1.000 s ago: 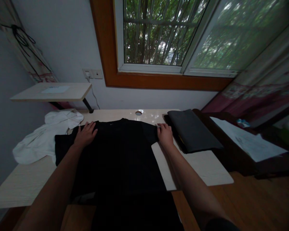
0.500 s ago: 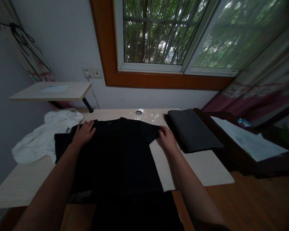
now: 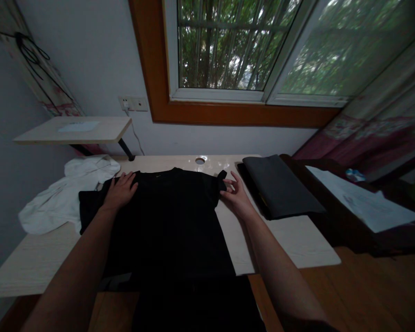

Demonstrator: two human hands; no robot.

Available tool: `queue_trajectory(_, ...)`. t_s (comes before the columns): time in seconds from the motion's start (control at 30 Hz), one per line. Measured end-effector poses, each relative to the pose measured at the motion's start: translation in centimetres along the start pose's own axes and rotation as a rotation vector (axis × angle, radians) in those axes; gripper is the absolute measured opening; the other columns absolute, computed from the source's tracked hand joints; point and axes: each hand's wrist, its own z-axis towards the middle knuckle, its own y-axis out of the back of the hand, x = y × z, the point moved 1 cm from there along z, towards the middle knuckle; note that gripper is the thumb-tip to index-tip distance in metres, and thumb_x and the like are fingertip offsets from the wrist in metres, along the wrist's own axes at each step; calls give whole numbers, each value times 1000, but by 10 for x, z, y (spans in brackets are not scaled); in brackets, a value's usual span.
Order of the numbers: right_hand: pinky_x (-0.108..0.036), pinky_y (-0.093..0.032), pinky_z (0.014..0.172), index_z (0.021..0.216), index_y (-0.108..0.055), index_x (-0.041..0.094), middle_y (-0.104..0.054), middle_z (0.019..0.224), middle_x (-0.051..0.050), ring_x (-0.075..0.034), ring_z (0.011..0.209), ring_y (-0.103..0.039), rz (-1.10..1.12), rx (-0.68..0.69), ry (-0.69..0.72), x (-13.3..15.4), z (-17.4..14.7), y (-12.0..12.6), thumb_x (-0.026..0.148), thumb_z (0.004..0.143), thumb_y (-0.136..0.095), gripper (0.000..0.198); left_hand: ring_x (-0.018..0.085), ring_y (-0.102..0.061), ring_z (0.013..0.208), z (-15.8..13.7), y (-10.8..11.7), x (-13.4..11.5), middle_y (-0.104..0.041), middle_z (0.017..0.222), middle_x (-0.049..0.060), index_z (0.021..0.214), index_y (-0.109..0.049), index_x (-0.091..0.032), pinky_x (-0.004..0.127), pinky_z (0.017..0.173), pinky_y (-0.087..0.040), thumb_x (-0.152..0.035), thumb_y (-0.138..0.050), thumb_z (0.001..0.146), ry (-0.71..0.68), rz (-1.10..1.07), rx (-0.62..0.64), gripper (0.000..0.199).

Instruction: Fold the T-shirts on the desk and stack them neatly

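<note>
A black T-shirt (image 3: 169, 216) lies spread on the pale desk (image 3: 287, 240), its neckline toward the window and its lower end at the desk's front edge. My left hand (image 3: 121, 190) rests flat and open on the shirt's left shoulder, fingers stretched out. At the other shoulder, my right hand (image 3: 237, 196) has the end of the right sleeve (image 3: 222, 180) at its thumb and fingertips. That sleeve end is bunched and turned up, while the index finger stands apart from it. Part of the left sleeve shows beyond my left forearm.
A crumpled white garment (image 3: 69, 191) lies at the left, touching the shirt, below a small raised shelf (image 3: 72, 129). Dark grey folded material (image 3: 283, 186) lies on the right side of the desk. Farther right, a paper sheet (image 3: 363, 198) rests on a dark surface.
My right hand has shifted slightly inward, and its fingers have spread. The right sleeve, flat and stretched outward before, is now folded up toward the shirt's body. My left hand stays put.
</note>
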Motion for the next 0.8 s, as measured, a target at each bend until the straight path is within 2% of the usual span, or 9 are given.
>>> queue_trajectory(0.13, -41, -57, 93, 142, -49, 43, -56, 132, -2, -19, 103, -66, 9, 30, 7, 0, -1, 5, 30, 67, -87, 86, 28, -22, 157, 0, 2, 0, -30, 168, 5, 160, -34, -20, 57, 126, -19, -46, -24, 104, 1, 12, 21, 63)
queue_trajectory(0.23, -41, -57, 90, 137, -57, 40, -57, 130, -3, -20, 102, -65, -137, 93, 49, 2, -2, 8, 31, 71, -84, 71, 28, -22, 157, 0, 2, -1, -31, 168, 6, 160, -34, -21, 56, 126, -19, -46, -25, 104, -3, 17, 17, 62)
queue_trajectory(0.3, -43, -55, 93, 128, -66, 36, -61, 122, -4, -22, 104, -62, -320, 79, 180, 7, -2, 10, 31, 78, -79, 51, 28, -21, 157, 0, 3, -1, -31, 168, 5, 160, -34, -22, 57, 126, -19, -47, -25, 104, 2, 10, 20, 62)
queue_trajectory(0.4, -44, -51, 97, 109, -75, 29, -64, 107, -5, -24, 105, -61, -549, -18, 421, 18, -3, 11, 29, 89, -67, 22, 28, -21, 158, 0, 2, -1, -29, 169, 5, 160, -33, -21, 58, 126, -18, -48, -24, 104, 8, -7, 32, 64)
queue_trajectory(0.5, -39, -52, 86, 101, -77, 27, -64, 98, -5, -22, 95, -63, -620, -132, 529, 27, -5, 14, 25, 92, -61, 18, 28, -20, 158, 1, 1, 0, -29, 169, 5, 161, -32, -21, 58, 127, -16, -49, -23, 104, 8, -14, 30, 64)
queue_trajectory(0.6, -34, -51, 76, 96, -76, 25, -66, 94, -4, -21, 90, -64, -653, -212, 549, 31, -7, 17, 21, 90, -59, 19, 28, -19, 158, 1, -1, 2, -28, 169, 5, 161, -31, -21, 59, 126, -17, -49, -23, 104, 13, -16, 33, 64)
queue_trajectory(0.7, -35, -52, 76, 92, -76, 24, -68, 90, -4, -22, 88, -65, -710, -273, 518, 31, -9, 19, 18, 87, -56, 22, 28, -20, 158, 2, -1, 2, -29, 169, 6, 161, -32, -22, 60, 126, -17, -49, -23, 103, 14, -21, 36, 64)
queue_trajectory(0.8, -38, -54, 83, 96, -77, 25, -70, 94, -6, -24, 91, -66, -781, -245, 463, 31, -11, 18, 18, 88, -52, 27, 29, -20, 158, 1, 2, 0, -28, 169, 7, 161, -32, -21, 61, 126, -18, -48, -23, 103, 17, -28, 43, 64)
